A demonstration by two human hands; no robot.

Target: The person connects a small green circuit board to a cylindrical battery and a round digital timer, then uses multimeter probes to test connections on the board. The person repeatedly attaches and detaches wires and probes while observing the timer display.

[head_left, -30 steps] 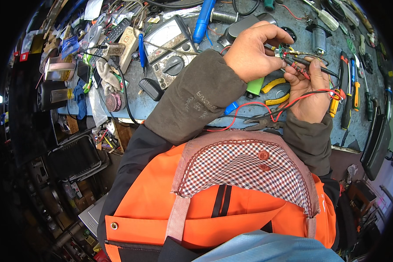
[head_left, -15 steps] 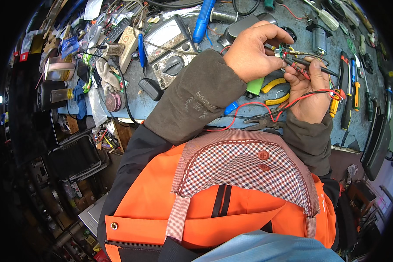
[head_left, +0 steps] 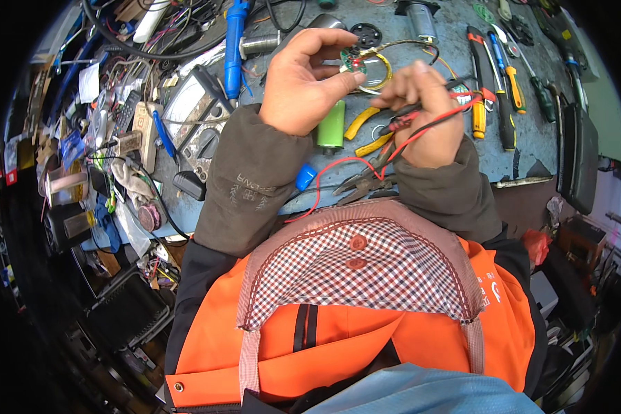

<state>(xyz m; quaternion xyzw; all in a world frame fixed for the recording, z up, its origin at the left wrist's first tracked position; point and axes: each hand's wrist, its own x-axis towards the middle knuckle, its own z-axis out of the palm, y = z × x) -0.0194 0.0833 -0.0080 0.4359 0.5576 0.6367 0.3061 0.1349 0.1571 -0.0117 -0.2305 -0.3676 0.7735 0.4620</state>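
Observation:
My left hand (head_left: 297, 90) pinches a small round green circuit board (head_left: 354, 62) by its edge, fingers curled around it. Wires run from the board toward the right. My right hand (head_left: 428, 121), slightly blurred, is closed on the red and black test probes (head_left: 401, 121), apart from the board. A red test lead (head_left: 421, 141) loops from that hand down toward my apron. Below the board lies a green cylindrical cell (head_left: 331, 130). Beside it are pliers with yellow handles (head_left: 363, 124), their dark jaws near my right sleeve.
An analog multimeter (head_left: 201, 138) lies left of my left sleeve. A blue-handled soldering iron (head_left: 234, 55) is beyond it, and a small motor (head_left: 421, 22) sits at the far side. Screwdrivers (head_left: 515, 90) and a utility knife (head_left: 477, 117) lie at the right. Clutter crowds the bench's left end.
My right hand has drawn the probes away from the board, and the two hands are farther apart. The whole view has shifted, so the bench appears farther left.

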